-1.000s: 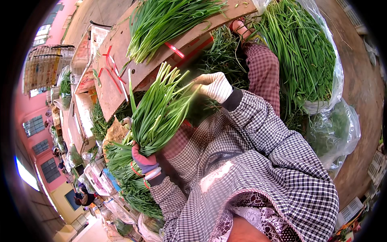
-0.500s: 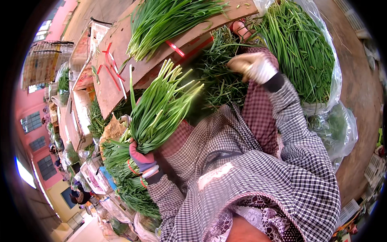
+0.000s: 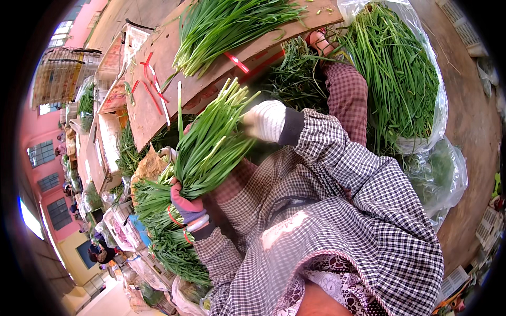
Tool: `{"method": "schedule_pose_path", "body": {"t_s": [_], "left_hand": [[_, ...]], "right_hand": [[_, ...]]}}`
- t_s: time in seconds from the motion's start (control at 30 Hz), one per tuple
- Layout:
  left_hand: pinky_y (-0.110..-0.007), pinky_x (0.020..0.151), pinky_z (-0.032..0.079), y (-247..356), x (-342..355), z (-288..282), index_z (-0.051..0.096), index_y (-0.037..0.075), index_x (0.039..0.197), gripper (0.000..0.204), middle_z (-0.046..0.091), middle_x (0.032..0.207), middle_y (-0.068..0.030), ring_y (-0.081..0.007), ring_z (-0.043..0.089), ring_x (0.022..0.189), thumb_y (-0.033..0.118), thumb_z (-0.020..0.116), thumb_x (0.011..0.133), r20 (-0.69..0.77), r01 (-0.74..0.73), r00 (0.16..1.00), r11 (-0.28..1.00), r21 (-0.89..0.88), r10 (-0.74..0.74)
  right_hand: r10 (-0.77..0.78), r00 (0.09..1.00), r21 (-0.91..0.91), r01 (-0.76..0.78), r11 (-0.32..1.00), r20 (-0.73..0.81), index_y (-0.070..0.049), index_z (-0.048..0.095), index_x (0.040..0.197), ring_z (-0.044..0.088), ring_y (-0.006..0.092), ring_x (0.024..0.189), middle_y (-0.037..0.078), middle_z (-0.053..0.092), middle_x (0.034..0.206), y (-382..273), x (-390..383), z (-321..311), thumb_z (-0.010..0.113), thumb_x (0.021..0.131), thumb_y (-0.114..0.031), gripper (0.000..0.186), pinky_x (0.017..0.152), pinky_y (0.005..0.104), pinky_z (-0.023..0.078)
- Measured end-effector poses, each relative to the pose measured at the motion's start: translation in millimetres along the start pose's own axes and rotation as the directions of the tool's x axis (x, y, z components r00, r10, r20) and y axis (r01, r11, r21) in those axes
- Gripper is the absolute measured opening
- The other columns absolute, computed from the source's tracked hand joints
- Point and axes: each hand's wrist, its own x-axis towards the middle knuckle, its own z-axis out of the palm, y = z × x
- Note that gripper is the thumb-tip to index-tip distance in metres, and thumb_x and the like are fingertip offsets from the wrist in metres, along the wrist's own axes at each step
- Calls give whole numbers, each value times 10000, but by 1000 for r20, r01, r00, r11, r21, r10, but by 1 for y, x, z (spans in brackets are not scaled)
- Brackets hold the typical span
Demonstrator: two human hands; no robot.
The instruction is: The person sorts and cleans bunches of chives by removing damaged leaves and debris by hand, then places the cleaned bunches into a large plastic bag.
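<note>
A loose bunch of green garlic chives [image 3: 208, 152] stands slanted before me, its pale cut stems pointing up and away. Around its lower leafy part my left hand [image 3: 185, 203], in a pink and purple glove, is closed. My right hand [image 3: 266, 120], in a pale glove with a white cuff, is at the bunch's right side near the stems. Motion smears its fingers, so I cannot tell whether they touch or grip. Below my left hand lie bundled chives [image 3: 176, 247] with red bands around them.
Another pile of chives [image 3: 232, 31] rests on a brown board [image 3: 176, 73], where red and white tie strips [image 3: 150, 84] lie. Dark loose leaves [image 3: 295, 79] lie beneath the board's edge. At right stands a clear plastic bag [image 3: 443, 100] filled with chives. Crates line the left.
My right hand has swung left, from above my right knee to the side of the chives. My left hand still holds the bunch in nearly the same place.
</note>
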Motion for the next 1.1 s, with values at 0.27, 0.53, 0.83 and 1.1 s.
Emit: {"method": "schedule_pose_path", "body": {"t_s": [0.27, 0.53, 0.83, 1.1], "left_hand": [[-407, 899, 498, 4, -4, 3, 550, 37, 1127, 300, 598, 1106, -106, -241, 591, 1015, 107, 422, 866, -12, -8, 1000, 997, 75, 9], [-404, 879, 506, 0, 3, -2, 552, 83, 1079, 236, 605, 1079, -88, -233, 601, 989, 102, 438, 873, -35, 33, 999, 999, 26, -32], [-394, 843, 532, 1, 7, 3, 557, 80, 1073, 230, 618, 1060, -102, -237, 620, 956, 84, 426, 884, -2, 51, 999, 999, 8, -51], [-398, 851, 531, 0, 4, -8, 552, 84, 1086, 220, 622, 1071, -107, -243, 619, 973, 118, 433, 904, -37, 50, 998, 997, 64, -48]], "right_hand": [[356, 921, -173, -329, 928, 159, -46, 645, 717, 627, 311, 630, 155, 611, 650, 96, -52, 5, 574, 749, -152, 132, 611, 412, 508], [280, 960, 125, -281, 952, 23, -64, 703, 930, 654, 267, 734, 160, 669, 803, 74, -39, -39, 598, 819, -368, 341, 666, 361, 518], [97, 991, 745, -134, 654, 93, -22, 615, 1187, 583, 92, 605, 85, 681, 767, 52, 11, 38, 773, 691, -297, 589, 548, 260, 495], [161, 985, 885, -129, 448, 63, -92, 673, 1130, 519, 38, 509, 21, 685, 739, 28, 9, 31, 756, 713, -185, 435, 475, 197, 447]]}}
